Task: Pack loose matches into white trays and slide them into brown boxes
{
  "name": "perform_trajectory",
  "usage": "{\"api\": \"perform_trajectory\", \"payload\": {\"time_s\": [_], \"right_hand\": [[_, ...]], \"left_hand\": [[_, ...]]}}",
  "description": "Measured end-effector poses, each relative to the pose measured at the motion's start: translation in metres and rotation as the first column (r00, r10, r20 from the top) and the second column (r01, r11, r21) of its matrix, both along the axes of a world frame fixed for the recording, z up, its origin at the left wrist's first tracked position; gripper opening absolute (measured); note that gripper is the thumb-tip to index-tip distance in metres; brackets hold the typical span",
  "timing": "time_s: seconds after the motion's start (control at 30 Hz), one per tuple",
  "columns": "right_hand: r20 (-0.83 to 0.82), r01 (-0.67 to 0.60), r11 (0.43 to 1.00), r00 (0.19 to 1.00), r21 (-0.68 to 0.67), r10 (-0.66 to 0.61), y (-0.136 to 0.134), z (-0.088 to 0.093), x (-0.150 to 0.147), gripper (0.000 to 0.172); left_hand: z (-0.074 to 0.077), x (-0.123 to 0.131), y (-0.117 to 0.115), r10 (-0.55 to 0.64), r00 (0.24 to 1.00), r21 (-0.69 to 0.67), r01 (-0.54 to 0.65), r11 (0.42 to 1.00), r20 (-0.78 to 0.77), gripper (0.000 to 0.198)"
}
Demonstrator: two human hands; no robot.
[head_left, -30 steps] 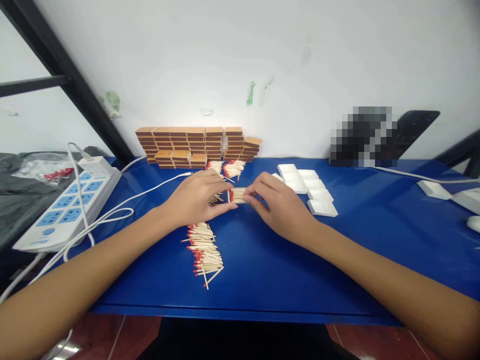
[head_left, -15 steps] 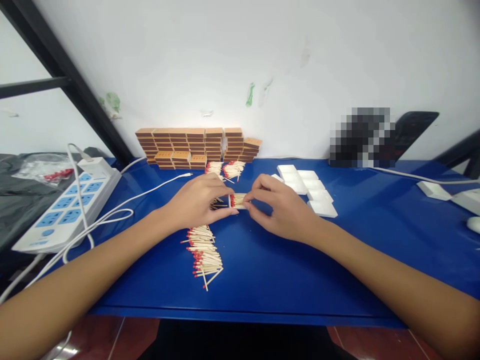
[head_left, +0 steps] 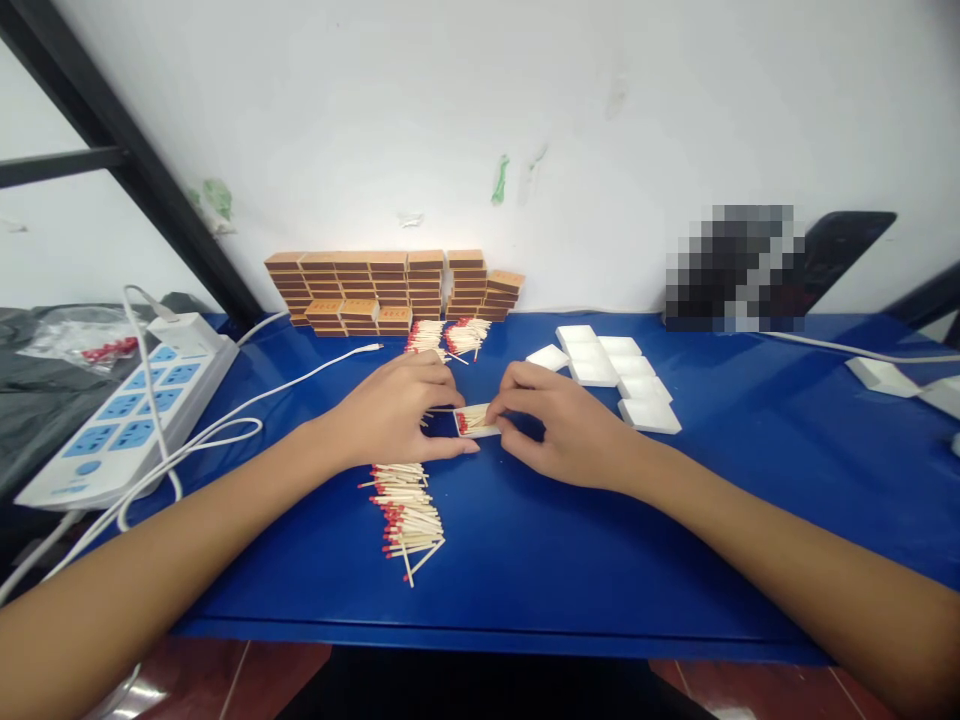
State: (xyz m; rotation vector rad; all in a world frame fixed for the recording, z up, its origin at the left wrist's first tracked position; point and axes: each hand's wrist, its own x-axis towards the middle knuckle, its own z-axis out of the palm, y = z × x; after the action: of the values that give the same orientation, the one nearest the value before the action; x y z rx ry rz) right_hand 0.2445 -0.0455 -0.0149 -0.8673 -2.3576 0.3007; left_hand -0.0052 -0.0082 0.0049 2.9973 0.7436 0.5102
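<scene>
Between my hands lies a small white matchbox tray point(head_left: 489, 431) with red-tipped matches point(head_left: 471, 418) in it. My left hand point(head_left: 409, 405) is at its left end, thumb and fingers apart on either side. At the right end, my right hand point(head_left: 559, 425) pinches the tray, with fingertips over the match tails; the exact contact is partly hidden. A long pile of loose matches point(head_left: 409, 510) lies below my left hand, red heads to the left. Some matches under the left hand are mostly covered.
Stacked matchboxes point(head_left: 352, 285) stand against the wall, with two small match heaps point(head_left: 466, 335) before them. Several white trays point(head_left: 619, 370) lie to the right. A power strip point(head_left: 135, 420) and white cable point(head_left: 247, 420) occupy the left. A phone point(head_left: 847, 260) leans at back right.
The tray has shifted slightly toward me and tilted a little. My left thumb and fingers have spread away from its sides, while my right fingers stay at its right end.
</scene>
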Motion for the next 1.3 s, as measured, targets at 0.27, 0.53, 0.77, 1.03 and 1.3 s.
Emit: {"api": "perform_trajectory", "payload": {"time_s": [0.27, 0.53, 0.77, 1.03, 1.3], "right_hand": [[0.005, -0.033, 0.999, 0.999, -0.028, 0.033, -0.0021, -0.0030, -0.0023, 0.021], [-0.026, 0.012, 0.999, 1.000, 0.041, -0.011, 0.0008, -0.0072, -0.0032, 0.022], [0.011, 0.041, 0.997, 0.999, 0.061, -0.042, 0.0006, -0.0044, -0.0031, 0.013], [0.054, 0.087, 0.996, 0.995, 0.033, -0.089, -0.0005, -0.0034, -0.0032, 0.010], [-0.026, 0.015, 1.000, 1.000, 0.010, -0.014, -0.0013, -0.0033, -0.0044, 0.012]], "left_hand": [[-0.0007, 0.0004, 0.0003, -0.009, 1.000, -0.013, 0.009, 1.000, -0.004, 0.042], [-0.0009, 0.0006, 0.0003, -0.035, 0.999, 0.006, 0.035, 0.999, 0.012, 0.042], [-0.0004, 0.0014, 0.0005, -0.029, 1.000, 0.016, 0.029, 0.999, 0.009, 0.041], [-0.0004, 0.0007, -0.0008, -0.020, 1.000, 0.004, 0.020, 1.000, 0.003, 0.040], [-0.0007, 0.0014, -0.0012, -0.026, 1.000, 0.017, 0.026, 1.000, 0.007, 0.040]]}}
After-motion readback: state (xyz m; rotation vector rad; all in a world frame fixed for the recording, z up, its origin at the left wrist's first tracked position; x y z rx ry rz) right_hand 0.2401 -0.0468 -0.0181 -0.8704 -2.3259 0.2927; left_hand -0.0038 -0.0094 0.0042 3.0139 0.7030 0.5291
